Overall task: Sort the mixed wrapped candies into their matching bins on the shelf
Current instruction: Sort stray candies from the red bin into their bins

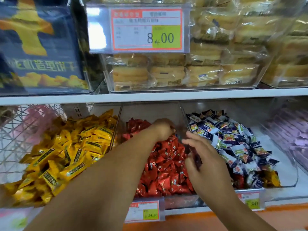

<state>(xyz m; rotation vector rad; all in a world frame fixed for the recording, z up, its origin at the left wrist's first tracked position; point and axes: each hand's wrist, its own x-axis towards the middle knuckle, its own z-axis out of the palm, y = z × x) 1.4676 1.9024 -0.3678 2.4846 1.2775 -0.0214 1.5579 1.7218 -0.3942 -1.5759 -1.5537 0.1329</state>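
Your left hand (164,129) and right hand (202,157), close but apart, at the middle bin (180,201).
Yellow candies (66,155) lie left of your left hand, which dips with curled fingers into the red candies (166,165); whether it grasps one is hidden. Your right hand pinches a dark-red candy (197,160); blue-and-white candies (236,144) lie to its right.

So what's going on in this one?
A person is sorting candies at a shop shelf. The left hand digs into the back of the red candy bin, its grip hidden. The right hand hovers at that bin's right edge, seemingly pinching a dark red wrapper, blurred. A few red and yellow strays lie at the front of the blue-and-white bin.
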